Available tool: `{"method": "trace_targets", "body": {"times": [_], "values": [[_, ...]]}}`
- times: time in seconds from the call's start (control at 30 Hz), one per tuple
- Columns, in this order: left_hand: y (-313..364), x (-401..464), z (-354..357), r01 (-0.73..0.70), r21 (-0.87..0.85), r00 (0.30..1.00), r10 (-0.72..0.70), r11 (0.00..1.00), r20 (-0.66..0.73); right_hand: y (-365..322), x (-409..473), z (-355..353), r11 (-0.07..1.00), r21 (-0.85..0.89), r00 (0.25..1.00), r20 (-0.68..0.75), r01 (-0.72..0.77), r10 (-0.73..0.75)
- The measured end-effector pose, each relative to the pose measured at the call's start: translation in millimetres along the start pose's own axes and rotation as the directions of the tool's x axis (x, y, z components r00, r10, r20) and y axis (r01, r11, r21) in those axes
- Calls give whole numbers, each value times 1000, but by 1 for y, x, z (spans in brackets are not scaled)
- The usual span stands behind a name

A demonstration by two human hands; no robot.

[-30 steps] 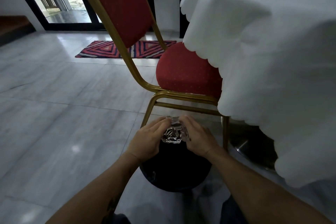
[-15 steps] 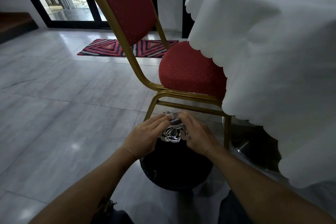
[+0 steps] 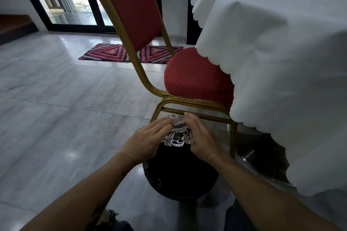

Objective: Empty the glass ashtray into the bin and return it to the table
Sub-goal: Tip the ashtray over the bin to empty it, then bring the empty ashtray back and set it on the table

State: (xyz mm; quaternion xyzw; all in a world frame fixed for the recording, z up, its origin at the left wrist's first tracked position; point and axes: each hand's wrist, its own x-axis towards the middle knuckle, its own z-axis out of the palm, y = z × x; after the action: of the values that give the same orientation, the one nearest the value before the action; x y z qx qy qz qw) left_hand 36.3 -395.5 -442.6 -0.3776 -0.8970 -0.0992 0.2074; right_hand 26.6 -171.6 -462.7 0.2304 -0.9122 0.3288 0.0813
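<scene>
Glass ashtray (image 3: 178,135), cut and faceted, is held over the black bin (image 3: 180,173) in the head view, tipped so its far rim sits higher than the near one. The left hand (image 3: 145,141) grips it from the left with fingers laid flat across its upper face; the right hand (image 3: 201,140) clasps its right side, fingers curled over the rim. No writing or label can be read on anything. The bin stands on a pale grey glossy tiled floor (image 3: 56,118), just in front of a red chair with a gold frame (image 3: 187,78). A table under a white scalloped tablecloth (image 3: 281,62) fills the right side. Farther back lie a red patterned rug (image 3: 105,52) and dark-framed glass doors (image 3: 75,5).
</scene>
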Motion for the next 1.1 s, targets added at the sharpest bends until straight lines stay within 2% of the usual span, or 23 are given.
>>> {"method": "trace_targets", "body": {"times": [0.2,0.33,0.4,0.47,0.53,0.6,0.67,0.77,0.87,1.0,1.1], "values": [[0,-3,-10,-52,36,998,53,998,-37,-4,-6,4,999,7,997,-55,53,-52],[0,-3,-15,-42,13,999,43,999,-25,-7,-4,0,999,26,999,-6,42,-42],[2,-2,-19,48,-56,999,-49,997,-15,-12,0,-4,997,74,1000,4,13,-13],[6,0,-23,226,-222,971,-238,948,-27,-18,5,-7,991,129,999,-15,-42,44],[6,4,-25,389,-387,906,-423,836,-2,-23,12,-9,975,183,990,-41,-124,134],[4,8,-26,498,-496,837,-545,711,60,-24,19,-9,935,284,973,-25,-213,229],[-2,11,-26,580,-571,766,-627,581,140,-26,24,-11,888,352,952,33,-296,304],[-12,8,-20,667,-669,647,-699,327,304,-26,26,-10,860,360,931,98,-362,352],[-18,0,-10,682,-725,530,-748,96,399,-25,27,-2,832,364,908,131,-418,398],[-19,-5,1,658,-751,440,-786,-47,435,-25,31,10,784,427,888,119,-450,445],[-14,2,-14,631,-756,396,-766,-174,507,-41,41,2,712,444,831,166,-544,531]]}}
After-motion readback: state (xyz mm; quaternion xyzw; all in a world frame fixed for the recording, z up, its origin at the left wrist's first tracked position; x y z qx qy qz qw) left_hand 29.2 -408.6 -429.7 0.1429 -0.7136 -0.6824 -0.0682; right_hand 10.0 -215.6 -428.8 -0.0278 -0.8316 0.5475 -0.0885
